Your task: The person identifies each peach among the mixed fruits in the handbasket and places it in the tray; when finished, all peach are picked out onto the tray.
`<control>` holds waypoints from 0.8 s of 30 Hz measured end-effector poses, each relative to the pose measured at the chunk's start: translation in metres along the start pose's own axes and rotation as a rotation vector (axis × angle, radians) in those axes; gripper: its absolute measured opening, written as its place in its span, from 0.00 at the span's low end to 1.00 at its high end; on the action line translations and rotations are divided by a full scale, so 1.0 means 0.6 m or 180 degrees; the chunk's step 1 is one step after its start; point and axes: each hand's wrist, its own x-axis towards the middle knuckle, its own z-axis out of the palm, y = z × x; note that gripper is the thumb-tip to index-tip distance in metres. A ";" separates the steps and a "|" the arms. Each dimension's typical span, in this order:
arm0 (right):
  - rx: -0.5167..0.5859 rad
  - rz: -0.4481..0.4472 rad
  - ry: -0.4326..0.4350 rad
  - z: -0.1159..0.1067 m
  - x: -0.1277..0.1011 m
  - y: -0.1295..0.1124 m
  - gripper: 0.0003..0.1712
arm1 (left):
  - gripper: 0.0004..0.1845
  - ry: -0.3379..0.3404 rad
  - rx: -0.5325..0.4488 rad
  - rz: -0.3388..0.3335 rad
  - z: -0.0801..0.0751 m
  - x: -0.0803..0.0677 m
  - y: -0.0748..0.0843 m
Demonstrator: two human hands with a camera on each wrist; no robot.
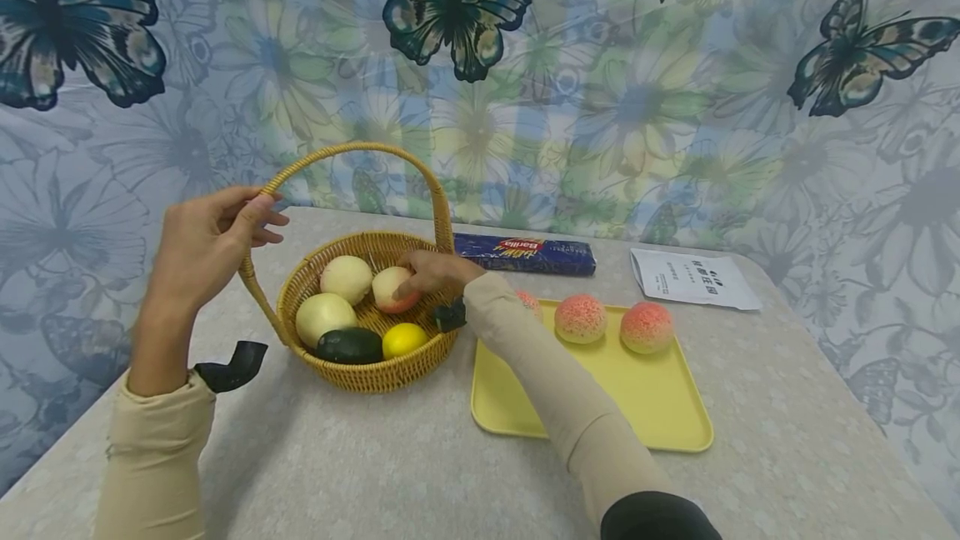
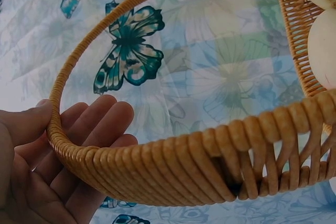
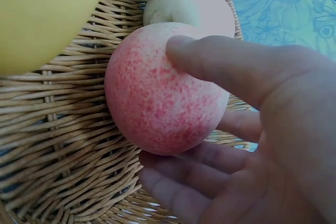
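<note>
both hands are working at the wicker basket (image 1: 360, 357): the left hand (image 1: 202, 248) is gripping its arched handle (image 1: 352, 152) low on the left side, fingers and thumb wrapping the woven band, while the right hand (image 1: 435, 272) is reaching inside and curling thumb and fingers round a speckled pink peach (image 1: 392, 290). that peach is sitting against the basket's far wall, beside two pale fruits (image 1: 347, 277), a dark avocado (image 1: 348, 346) and a lemon (image 1: 403, 340). just right, a yellow tray (image 1: 645, 407) is carrying more peaches (image 1: 579, 318).
</note>
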 end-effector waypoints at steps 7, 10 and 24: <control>0.0126 -0.0020 0.0016 0.000 -0.005 -0.003 0.35 | 0.19 0.0005 -0.0009 0.0016 0.001 0.000 -0.001; 0.0174 -0.0081 0.0082 -0.001 -0.004 -0.002 0.33 | 0.19 0.0012 -0.0011 0.0017 0.002 0.000 -0.002; 0.0202 -0.0205 0.0334 -0.004 -0.005 -0.009 0.32 | 0.19 -0.0014 -0.0007 -0.0019 0.001 0.001 -0.004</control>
